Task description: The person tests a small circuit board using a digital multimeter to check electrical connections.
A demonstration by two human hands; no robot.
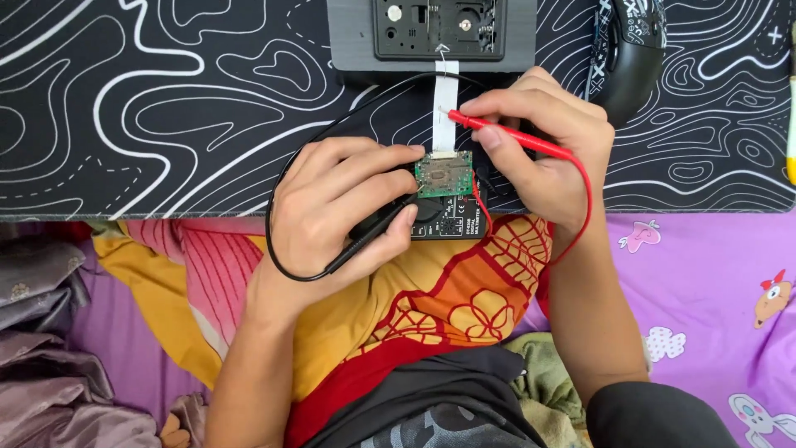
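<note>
Red plastic showed in the right hand (543,145): it pinched a thin red probe (510,135) like a pencil, so its sharp tip could touch one small spot on the white flat ribbon cable (445,104). A red wire (587,199) looped from the probe around the outside of that hand, out of the way.

The left hand (336,211) was closed around a black probe (373,236), with the thumb pressing it down. Its fingertips reached to the small green circuit board (444,172), likely to keep the board from sliding. A black wire (278,241) curled out around that hand in a big loop.

Between the two hands lay the green board, resting on a small black meter (452,220), just under the fingers. The meter sat at the near edge of the mat, close to the body, where its face could likely be read.

The white ribbon ran up from the board, away from the hands, to a dark grey device (352,37) lying open, its insides showing. Past the right hand sat a black computer mouse (634,58). Everything rested on a black mat with white wavy lines (166,99). Below the wrists was a bright cloth in yellow, red and orange (448,290), and a purple sheet (705,274) lay beside the right arm.
</note>
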